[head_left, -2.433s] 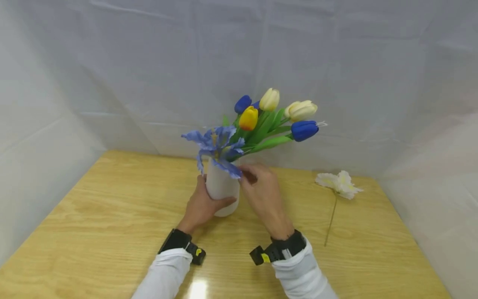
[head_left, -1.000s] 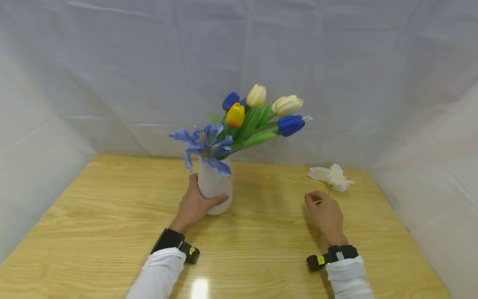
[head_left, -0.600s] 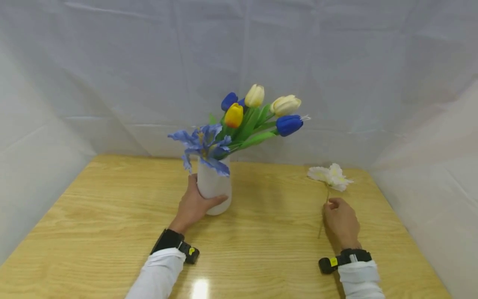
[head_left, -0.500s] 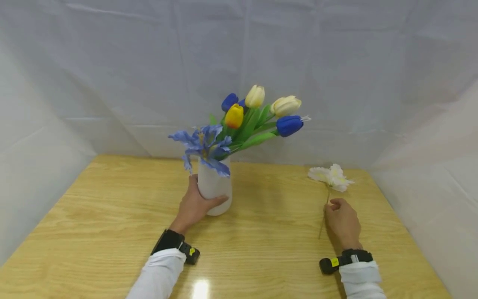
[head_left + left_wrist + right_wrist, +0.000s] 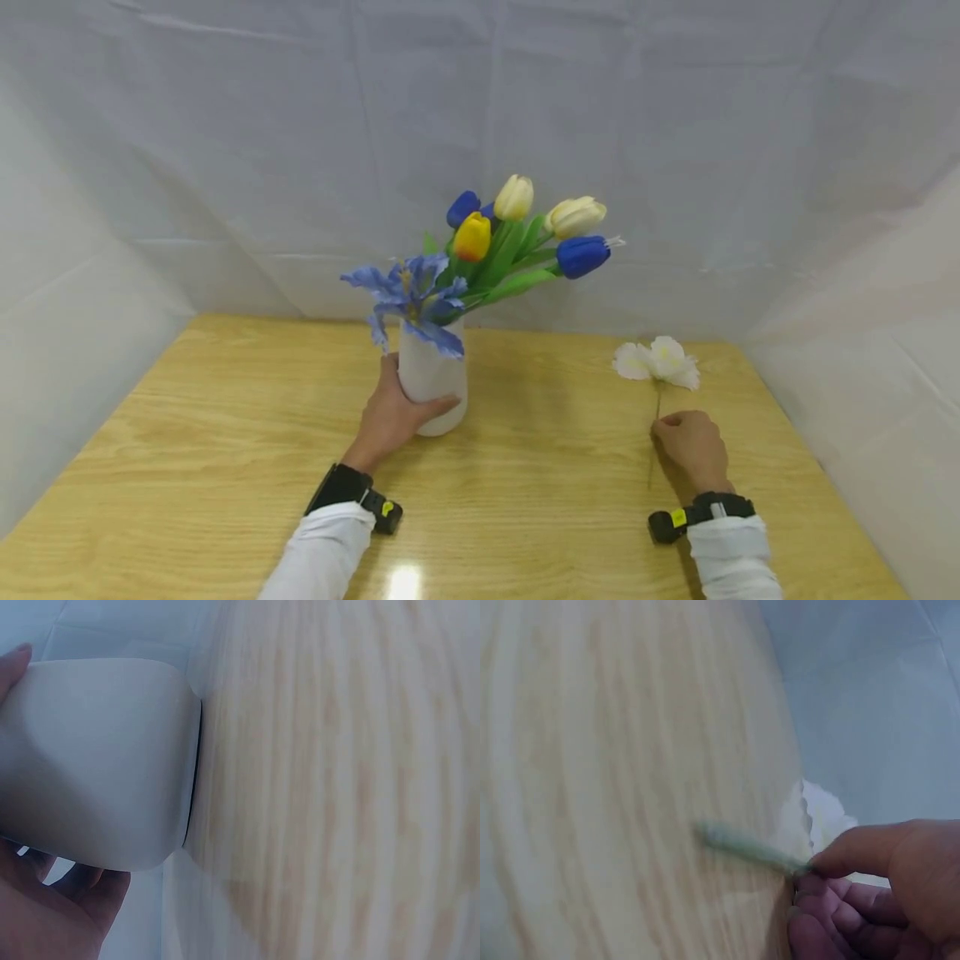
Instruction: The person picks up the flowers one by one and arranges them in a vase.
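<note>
My left hand grips the lower part of a white vase, its thumb across the front; the left wrist view shows fingers round the vase too. Out of its mouth lean several artificial tulips: a yellow tulip, cream tulips and blue tulips. A pale blue iris-like flower droops over the rim at the left. Over to the right, my right hand pinches the thin stem of a white artificial flower between thumb and fingers. In the right wrist view the green stem pokes out from the fingertips.
Both hands work over a light wooden table. A pale cloth backdrop rises behind its far edge, and more of it hangs at both sides. Each wrist wears a black strap with a small camera.
From near the vase's rim, my right hand moved right to the white flower and took its stem. The bloom has since shifted and turned slightly. My left hand kept its grip on the vase.
</note>
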Demonstrator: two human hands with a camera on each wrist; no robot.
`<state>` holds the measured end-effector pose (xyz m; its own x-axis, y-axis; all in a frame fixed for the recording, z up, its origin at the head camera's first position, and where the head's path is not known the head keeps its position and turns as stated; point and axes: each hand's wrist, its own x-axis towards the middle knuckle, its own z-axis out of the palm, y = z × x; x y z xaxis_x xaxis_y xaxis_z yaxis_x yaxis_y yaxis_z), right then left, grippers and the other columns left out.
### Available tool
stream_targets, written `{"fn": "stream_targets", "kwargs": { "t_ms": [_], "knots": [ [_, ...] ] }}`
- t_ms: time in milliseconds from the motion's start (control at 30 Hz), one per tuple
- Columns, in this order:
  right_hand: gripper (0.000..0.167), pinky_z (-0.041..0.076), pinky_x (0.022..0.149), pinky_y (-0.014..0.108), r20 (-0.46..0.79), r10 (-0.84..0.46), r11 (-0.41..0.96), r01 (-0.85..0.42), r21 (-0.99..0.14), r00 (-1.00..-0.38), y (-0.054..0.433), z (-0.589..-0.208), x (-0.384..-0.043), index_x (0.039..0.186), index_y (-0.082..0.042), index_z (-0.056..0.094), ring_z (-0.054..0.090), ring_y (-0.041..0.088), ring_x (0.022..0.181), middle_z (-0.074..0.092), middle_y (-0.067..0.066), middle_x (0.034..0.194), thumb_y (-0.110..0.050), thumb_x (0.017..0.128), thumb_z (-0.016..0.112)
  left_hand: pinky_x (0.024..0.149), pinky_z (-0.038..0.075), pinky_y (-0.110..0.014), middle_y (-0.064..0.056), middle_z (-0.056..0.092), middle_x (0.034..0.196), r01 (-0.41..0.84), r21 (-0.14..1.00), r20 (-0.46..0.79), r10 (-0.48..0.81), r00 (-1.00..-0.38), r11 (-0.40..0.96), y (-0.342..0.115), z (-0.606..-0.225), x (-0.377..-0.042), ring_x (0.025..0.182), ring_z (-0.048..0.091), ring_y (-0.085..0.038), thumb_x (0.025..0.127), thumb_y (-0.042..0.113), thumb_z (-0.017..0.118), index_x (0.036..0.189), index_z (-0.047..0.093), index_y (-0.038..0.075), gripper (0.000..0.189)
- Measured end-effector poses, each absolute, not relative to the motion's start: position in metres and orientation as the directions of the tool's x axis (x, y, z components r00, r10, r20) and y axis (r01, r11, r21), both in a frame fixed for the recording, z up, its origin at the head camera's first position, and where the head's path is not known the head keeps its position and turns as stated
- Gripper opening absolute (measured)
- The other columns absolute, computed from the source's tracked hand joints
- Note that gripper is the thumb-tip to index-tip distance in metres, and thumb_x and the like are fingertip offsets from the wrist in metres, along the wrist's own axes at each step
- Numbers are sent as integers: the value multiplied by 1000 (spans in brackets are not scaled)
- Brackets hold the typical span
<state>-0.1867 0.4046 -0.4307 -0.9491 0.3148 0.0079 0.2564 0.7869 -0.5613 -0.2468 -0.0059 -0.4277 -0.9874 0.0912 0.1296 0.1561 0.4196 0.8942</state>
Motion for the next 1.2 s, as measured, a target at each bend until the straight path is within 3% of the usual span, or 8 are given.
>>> {"fn": "stream_targets", "kwargs": {
  "t_ms": [267, 467, 733, 967, 1200],
  "knots": [
    [32, 49, 63, 25, -2, 353, 591, 225, -775, -936, 399, -435, -183, 107, 7, 67, 61, 15, 72, 68, 9, 83, -22, 95, 58, 87, 47, -51, -15, 49, 125, 154, 891, 133, 79, -988, 428, -7, -429, -246, 109, 54, -33, 62, 58, 83, 141, 23, 14, 108],
    [35, 55, 67, 24, 135, 368, 395, 23, -918, -920, 380, -415, -183, 108, 9, 65, 66, 10, 73, 69, 14, 90, -23, 94, 63, 87, 47, -50, -15, 49, 125, 167, 896, 144, 87, -986, 411, -8, -430, -247, 109, 54, -33, 64, 56, 83, 140, 23, 14, 106],
    [26, 55, 69, 22, 310, 402, 370, -156, -916, -862, 358, -380, -175, 100, 6, 66, 66, 9, 73, 70, 4, 83, -18, 91, 67, 86, 47, -50, -16, 49, 125, 171, 901, 145, 95, -985, 398, -6, -429, -246, 109, 54, -33, 65, 55, 83, 140, 23, 14, 104],
    [19, 55, 69, 22, 407, 401, 363, -266, -893, -820, 348, -365, -167, 96, 4, 67, 66, 12, 74, 69, 4, 83, -14, 90, 68, 87, 47, -50, -15, 49, 125, 175, 903, 146, 101, -984, 394, -6, -428, -246, 109, 54, -33, 65, 54, 83, 139, 23, 14, 103],
    [13, 54, 68, 20, 559, 341, 353, -448, -821, -756, 334, -343, -155, 93, 11, 64, 65, 11, 72, 69, 5, 81, -1, 88, 67, 86, 47, -50, -16, 49, 125, 177, 893, 148, 101, -984, 414, -5, -428, -247, 109, 54, -33, 66, 55, 82, 140, 22, 13, 104]
  ]
}}
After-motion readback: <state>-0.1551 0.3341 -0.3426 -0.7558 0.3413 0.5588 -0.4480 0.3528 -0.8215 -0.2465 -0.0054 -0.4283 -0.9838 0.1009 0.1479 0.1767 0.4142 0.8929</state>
